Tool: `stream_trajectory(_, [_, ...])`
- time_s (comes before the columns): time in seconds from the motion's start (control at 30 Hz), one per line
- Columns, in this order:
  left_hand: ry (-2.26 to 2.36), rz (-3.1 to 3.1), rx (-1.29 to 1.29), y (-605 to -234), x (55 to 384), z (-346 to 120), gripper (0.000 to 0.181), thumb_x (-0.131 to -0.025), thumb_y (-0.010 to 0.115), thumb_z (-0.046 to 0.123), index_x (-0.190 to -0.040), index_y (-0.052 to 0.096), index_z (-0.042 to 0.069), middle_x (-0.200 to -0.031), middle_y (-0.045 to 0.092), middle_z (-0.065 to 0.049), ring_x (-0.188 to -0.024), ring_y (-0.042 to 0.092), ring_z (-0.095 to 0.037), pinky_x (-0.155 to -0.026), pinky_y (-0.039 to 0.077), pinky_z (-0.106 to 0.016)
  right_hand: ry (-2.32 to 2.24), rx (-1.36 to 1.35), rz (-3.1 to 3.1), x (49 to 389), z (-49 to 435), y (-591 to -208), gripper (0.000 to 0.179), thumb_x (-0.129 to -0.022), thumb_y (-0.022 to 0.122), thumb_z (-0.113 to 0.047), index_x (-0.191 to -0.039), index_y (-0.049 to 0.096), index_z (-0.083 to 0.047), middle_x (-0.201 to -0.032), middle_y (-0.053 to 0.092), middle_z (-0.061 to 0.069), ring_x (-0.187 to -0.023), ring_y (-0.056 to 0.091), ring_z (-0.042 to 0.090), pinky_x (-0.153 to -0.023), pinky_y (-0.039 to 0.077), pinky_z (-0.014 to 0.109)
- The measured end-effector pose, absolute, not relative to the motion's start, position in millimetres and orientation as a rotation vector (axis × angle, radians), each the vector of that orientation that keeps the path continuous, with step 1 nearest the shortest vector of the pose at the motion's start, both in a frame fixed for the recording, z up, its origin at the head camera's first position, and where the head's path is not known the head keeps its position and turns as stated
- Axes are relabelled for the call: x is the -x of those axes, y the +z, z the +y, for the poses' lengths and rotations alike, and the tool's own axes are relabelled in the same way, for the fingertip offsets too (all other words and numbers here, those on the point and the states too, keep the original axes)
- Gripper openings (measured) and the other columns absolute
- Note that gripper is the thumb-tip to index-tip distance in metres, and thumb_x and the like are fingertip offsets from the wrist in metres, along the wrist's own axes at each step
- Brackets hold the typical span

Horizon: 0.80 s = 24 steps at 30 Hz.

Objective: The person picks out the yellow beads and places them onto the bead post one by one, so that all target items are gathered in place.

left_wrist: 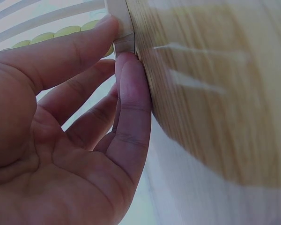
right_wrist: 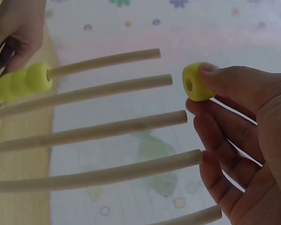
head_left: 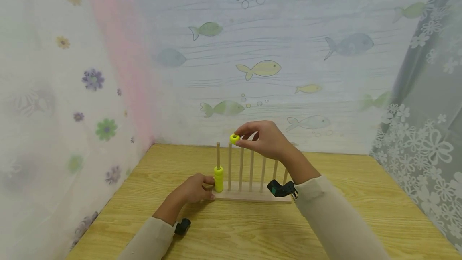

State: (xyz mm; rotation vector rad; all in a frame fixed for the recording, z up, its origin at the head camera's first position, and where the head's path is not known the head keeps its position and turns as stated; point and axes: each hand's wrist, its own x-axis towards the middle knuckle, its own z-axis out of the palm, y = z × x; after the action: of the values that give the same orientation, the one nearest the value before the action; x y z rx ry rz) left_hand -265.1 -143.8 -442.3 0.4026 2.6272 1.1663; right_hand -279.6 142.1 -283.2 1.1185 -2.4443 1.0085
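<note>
Between thumb and fingers, my right hand (head_left: 267, 139) pinches a yellow bead (head_left: 235, 139). In the right wrist view this bead (right_wrist: 199, 82) has its hole turned towards the tip of the second wooden peg (right_wrist: 145, 85), with a small gap between. My left hand (head_left: 195, 188) grips the left end of the pegged rack's wooden base (head_left: 252, 197); in the left wrist view, thumb and fingers hold the base end (left_wrist: 125, 42). Several yellow beads (head_left: 218, 179) are stacked on the leftmost peg (head_left: 218, 155), whose upper part is bare.
More upright pegs (head_left: 251, 171) stand in a row to the right, partly behind my right hand and wrist. The rack stands on a wood-grain table (head_left: 231, 232). A fish-patterned curtain (head_left: 223, 51) hangs behind it, and a flowered one (head_left: 47, 131) at the left.
</note>
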Motion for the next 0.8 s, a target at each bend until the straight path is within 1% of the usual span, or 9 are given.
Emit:
stream_trajectory(0.13, [1.17, 2.624, -0.395, -441.7, 265.1, -143.0, 0.05, -0.086, 0.085, 0.009, -0.134, 0.07, 0.008, -0.157, 0.049, -0.018, -0.124, 0.064, -0.041, -0.075, 0.062, -0.038, 1.02, -1.113, -2.438, 280.1, 137.0, -284.3, 0.019, -0.092, 0.082, -0.028, -0.11, 0.079, -0.024, -0.102, 0.075, -0.012, -0.089, 0.068, 0.005, -0.075, 0.06, 0.034])
stream_trajectory(0.3, [1.169, 2.626, -0.385, -440.7, 264.9, -142.3, 0.05, -0.086, 0.085, 0.009, -0.134, 0.071, 0.008, -0.156, 0.05, -0.018, -0.122, 0.066, -0.039, -0.074, 0.062, -0.037, 1.025, -1.119, -2.428, 280.1, 129.6, -285.6, 0.016, -0.092, 0.082, -0.028, -0.107, 0.078, -0.023, -0.1, 0.074, -0.012, -0.088, 0.068, 0.005, -0.075, 0.06, 0.032])
stream_trajectory(0.53, [1.165, 2.625, -0.409, -443.3, 267.5, -144.6, 0.05, -0.086, 0.086, 0.011, -0.134, 0.071, 0.01, -0.155, 0.051, -0.018, -0.121, 0.066, -0.039, -0.074, 0.062, -0.038, 1.001, -1.096, -2.425, 280.7, 117.8, -289.1, 0.013, -0.091, 0.083, -0.029, -0.103, 0.078, -0.024, -0.099, 0.074, -0.014, -0.087, 0.068, 0.002, -0.075, 0.058, 0.028])
stream_trajectory(0.67, [1.157, 2.625, -0.414, -443.6, 270.0, -146.2, 0.051, -0.086, 0.086, 0.013, -0.135, 0.07, 0.01, -0.156, 0.05, -0.018, -0.122, 0.066, -0.039, -0.073, 0.062, -0.037, 0.991, -1.097, -2.413, 279.8, 110.6, -289.9, 0.014, -0.09, 0.083, -0.031, -0.101, 0.078, -0.023, -0.098, 0.075, -0.013, -0.087, 0.068, 0.002, -0.073, 0.058, 0.027])
stream_trajectory(0.8, [1.143, 2.623, -0.418, -443.4, 271.6, -146.3, 0.051, -0.087, 0.085, 0.014, -0.136, 0.07, 0.011, -0.157, 0.049, -0.018, -0.123, 0.065, -0.04, -0.075, 0.062, -0.037, 0.963, -1.072, -2.395, 278.8, 105.8, -290.9, 0.014, -0.089, 0.084, -0.03, -0.098, 0.078, -0.022, -0.095, 0.075, -0.011, -0.086, 0.068, 0.003, -0.072, 0.058, 0.026])
